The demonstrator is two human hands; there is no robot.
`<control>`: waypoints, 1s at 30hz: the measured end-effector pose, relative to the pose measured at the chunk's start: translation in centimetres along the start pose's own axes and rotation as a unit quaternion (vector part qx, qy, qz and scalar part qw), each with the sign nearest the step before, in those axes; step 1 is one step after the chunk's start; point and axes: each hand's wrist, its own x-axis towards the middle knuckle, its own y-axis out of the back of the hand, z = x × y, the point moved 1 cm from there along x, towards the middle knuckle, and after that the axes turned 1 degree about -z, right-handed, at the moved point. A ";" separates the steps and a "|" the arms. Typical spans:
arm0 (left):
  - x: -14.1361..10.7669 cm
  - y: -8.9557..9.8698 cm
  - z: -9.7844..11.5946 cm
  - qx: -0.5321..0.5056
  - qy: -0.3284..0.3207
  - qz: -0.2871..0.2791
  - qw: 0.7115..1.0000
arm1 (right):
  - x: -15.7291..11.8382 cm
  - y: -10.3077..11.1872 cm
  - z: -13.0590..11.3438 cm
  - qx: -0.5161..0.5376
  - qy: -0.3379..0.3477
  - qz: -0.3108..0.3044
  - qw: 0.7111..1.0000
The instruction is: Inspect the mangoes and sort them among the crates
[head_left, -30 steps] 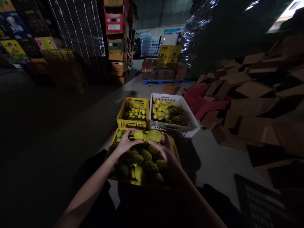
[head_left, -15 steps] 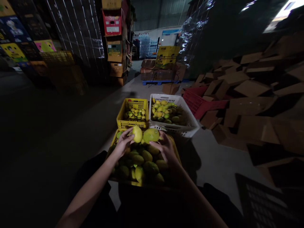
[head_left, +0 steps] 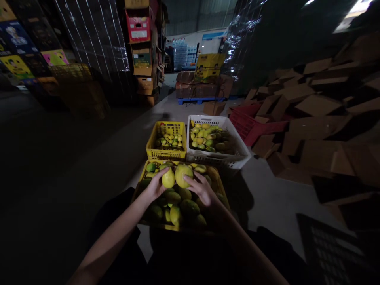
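My left hand [head_left: 156, 185] is closed round a yellow lemon [head_left: 168, 179]. Beside it, my right hand [head_left: 202, 189] grips a larger yellow-green lemon [head_left: 181, 175], thumb across its face. Both fruits are held close together above the near yellow crate [head_left: 221, 186], which is filled with green and yellow lemons [head_left: 189, 207]. Behind it on the left stands a smaller yellow crate [head_left: 151, 146] with small lemons [head_left: 170, 140] inside. To its right, a white crate [head_left: 237, 144] holds more yellow and green lemons [head_left: 204, 136].
A red crate [head_left: 245, 122] and a heap of cardboard boxes [head_left: 319, 122] lie at the right. Farther back are stacked cartons [head_left: 144, 59] and a blue pallet [head_left: 202, 101] bearing boxes. Yellow crates [head_left: 73, 73] stand in shadow on the left.
Both hands have lowered slightly with their lemons. The right-hand lemon has been turned and moved left, and the right thumb now lies over its face.
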 end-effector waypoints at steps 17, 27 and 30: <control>2.5 1.2 -0.8 -0.022 -0.002 0.067 0.998 | 0.6 -2.3 2.9 0.066 -0.008 -0.001 0.998; 1.4 0.4 0.4 0.057 0.034 -0.057 0.996 | 0.0 -2.0 1.1 0.162 -0.098 -0.066 0.980; 1.0 0.5 0.6 0.082 0.044 -0.068 0.993 | -0.1 -1.8 0.9 0.169 -0.092 -0.056 0.980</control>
